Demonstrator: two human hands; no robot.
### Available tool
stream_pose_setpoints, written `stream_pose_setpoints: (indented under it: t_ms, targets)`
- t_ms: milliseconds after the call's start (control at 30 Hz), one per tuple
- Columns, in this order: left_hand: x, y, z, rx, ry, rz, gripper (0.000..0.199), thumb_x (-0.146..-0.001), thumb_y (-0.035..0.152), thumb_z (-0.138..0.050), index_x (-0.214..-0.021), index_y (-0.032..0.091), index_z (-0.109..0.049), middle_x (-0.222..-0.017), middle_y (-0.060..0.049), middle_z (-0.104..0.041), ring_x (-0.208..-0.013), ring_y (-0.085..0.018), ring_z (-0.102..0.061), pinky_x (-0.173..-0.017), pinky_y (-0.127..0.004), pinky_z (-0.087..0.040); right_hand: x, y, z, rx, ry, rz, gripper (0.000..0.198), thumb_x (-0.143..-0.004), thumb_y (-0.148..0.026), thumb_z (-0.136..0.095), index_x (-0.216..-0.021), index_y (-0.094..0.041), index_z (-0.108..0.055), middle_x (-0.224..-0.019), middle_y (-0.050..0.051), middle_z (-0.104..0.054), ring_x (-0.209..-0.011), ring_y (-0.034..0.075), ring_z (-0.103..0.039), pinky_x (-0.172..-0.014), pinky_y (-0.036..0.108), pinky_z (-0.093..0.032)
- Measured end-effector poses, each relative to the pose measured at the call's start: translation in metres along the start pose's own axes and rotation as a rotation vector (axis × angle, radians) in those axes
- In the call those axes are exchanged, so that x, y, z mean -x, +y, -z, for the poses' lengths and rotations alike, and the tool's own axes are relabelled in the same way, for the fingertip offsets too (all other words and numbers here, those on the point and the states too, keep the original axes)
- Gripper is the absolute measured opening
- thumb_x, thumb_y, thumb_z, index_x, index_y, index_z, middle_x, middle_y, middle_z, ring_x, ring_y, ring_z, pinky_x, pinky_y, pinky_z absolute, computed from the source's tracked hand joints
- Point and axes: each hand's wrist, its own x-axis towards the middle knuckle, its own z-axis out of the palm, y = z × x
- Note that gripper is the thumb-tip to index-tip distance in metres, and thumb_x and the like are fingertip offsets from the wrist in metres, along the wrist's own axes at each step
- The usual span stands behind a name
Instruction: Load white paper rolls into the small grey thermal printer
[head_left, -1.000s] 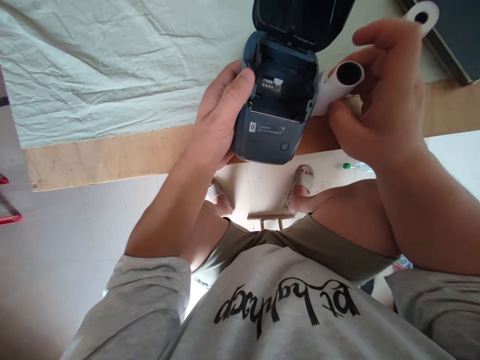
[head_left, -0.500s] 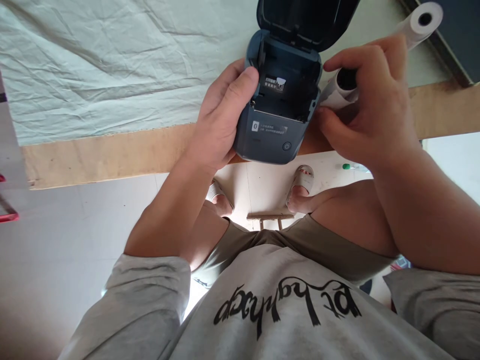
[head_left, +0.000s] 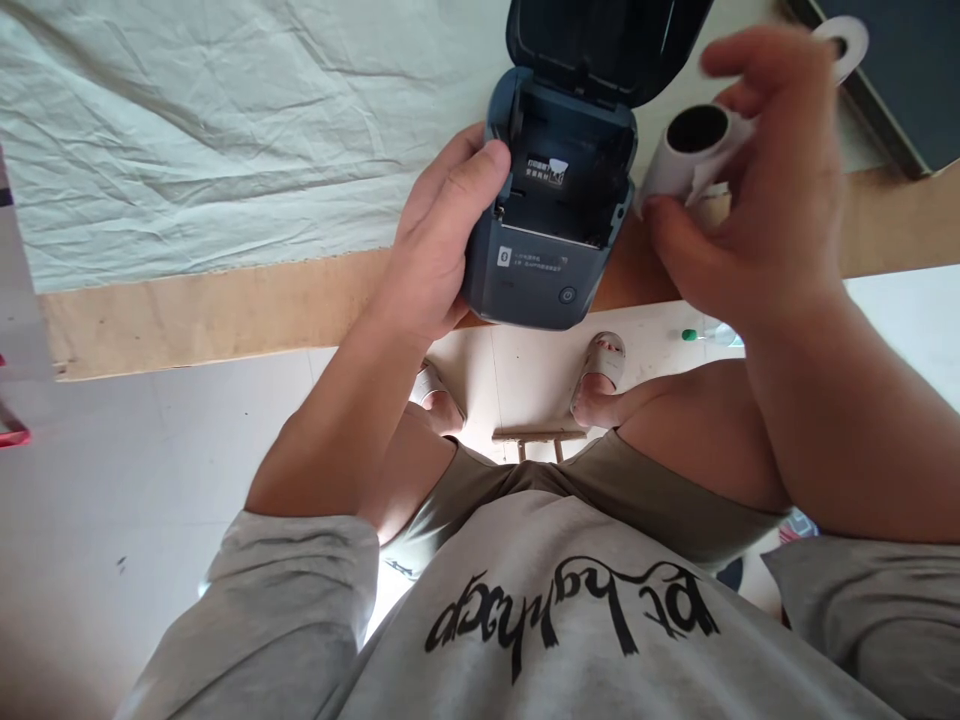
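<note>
Printer point(head_left: 536, 275) between left thumb point(head_left: 469, 190) and fingers point(head_left: 450, 157)

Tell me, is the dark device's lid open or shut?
Open: the lid stands back from the dark device, baring its inner compartment, while the left hand grips its side.

Looked steeply down from the person's head, tipped only slightly forward. Met first, at closest range along the bottom, the pale grey fabric T-shirt with black lettering point(head_left: 577, 590). Took in both forearms from above, up to the bare left hand point(head_left: 442, 225) and bare right hand point(head_left: 765, 200), near and above centre. Centred close to the pale, smooth tiled floor point(head_left: 517, 365), farther off, between the feet. Reached forward to the wrinkled pale green cloth point(head_left: 225, 130). Cut off, at the top edge, the raised glossy black plastic lid point(head_left: 592, 40).
</note>
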Motion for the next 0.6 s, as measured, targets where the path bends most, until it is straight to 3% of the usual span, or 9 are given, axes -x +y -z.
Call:
stream_pose_setpoints:
  t_ms: [100, 167, 267, 367, 467, 600]
  targets:
    - [0.001, 0.002, 0.002, 0.013, -0.025, -0.014, 0.019, -0.077, 0.033, -0.039, -0.085, 0.022, -0.052, -0.085, -0.003, -0.053, -0.069, -0.012, -0.053, -0.052, -0.021, -0.042, -0.003, 0.005, -0.001, -0.247, 0.204, 0.169, 0.054, -0.064, -0.021, -0.044, -0.111, -0.032, -0.019, -0.119, -0.004, -0.026, -0.091, -0.006, -0.041, -0.062, 0.005, -0.035]
    - [0.001, 0.003, 0.003, 0.030, -0.043, -0.022, 0.013, -0.077, 0.027, -0.042, -0.086, 0.022, -0.049, -0.075, -0.002, -0.051, -0.060, -0.009, -0.049, -0.049, -0.019, -0.039, -0.004, 0.004, -0.004, -0.331, 0.267, 0.243, 0.056, -0.065, -0.025, -0.046, -0.110, -0.036, -0.016, -0.114, -0.007, -0.032, -0.087, -0.007, -0.044, -0.069, 0.007, -0.040]
    - [0.001, 0.005, 0.005, 0.022, -0.055, -0.050, 0.012, -0.077, 0.022, -0.043, -0.086, 0.020, -0.049, -0.070, -0.001, -0.047, -0.057, -0.007, -0.045, -0.049, -0.018, -0.037, -0.005, -0.011, -0.006, -0.231, 0.172, 0.177, 0.044, -0.067, -0.032, -0.045, -0.108, -0.026, -0.032, -0.105, -0.005, -0.042, -0.096, -0.003, -0.046, -0.086, 0.013, -0.045]
    - [0.001, 0.006, 0.006, -0.016, -0.063, -0.076, 0.014, -0.078, 0.021, -0.039, -0.081, 0.016, -0.052, -0.072, -0.002, -0.046, -0.062, -0.007, -0.046, -0.054, -0.017, -0.038, -0.010, -0.030, -0.007, -0.078, 0.133, 0.126, 0.039, -0.067, -0.037, -0.041, -0.101, -0.019, -0.041, -0.105, -0.003, -0.044, -0.099, 0.000, -0.047, -0.087, 0.013, -0.047]
    - [0.002, 0.007, 0.005, -0.023, -0.054, -0.055, 0.014, -0.078, 0.022, -0.040, -0.079, 0.015, -0.052, -0.073, -0.002, -0.045, -0.062, -0.007, -0.046, -0.053, -0.016, -0.038, -0.015, -0.038, -0.007, 0.043, 0.120, 0.052, 0.035, -0.067, -0.035, -0.041, -0.099, -0.021, -0.043, -0.103, -0.007, -0.046, -0.098, -0.001, -0.048, -0.087, 0.015, -0.046]
    - [0.003, 0.006, 0.003, -0.005, -0.030, -0.042, 0.015, -0.078, 0.022, -0.039, -0.080, 0.015, -0.052, -0.072, -0.002, -0.044, -0.061, -0.007, -0.045, -0.052, -0.017, -0.037, -0.017, -0.039, -0.008, 0.057, 0.144, 0.116, 0.020, -0.069, -0.031, -0.038, -0.082, -0.022, -0.050, -0.099, -0.013, -0.048, -0.093, -0.006, -0.048, -0.087, 0.013, -0.043]
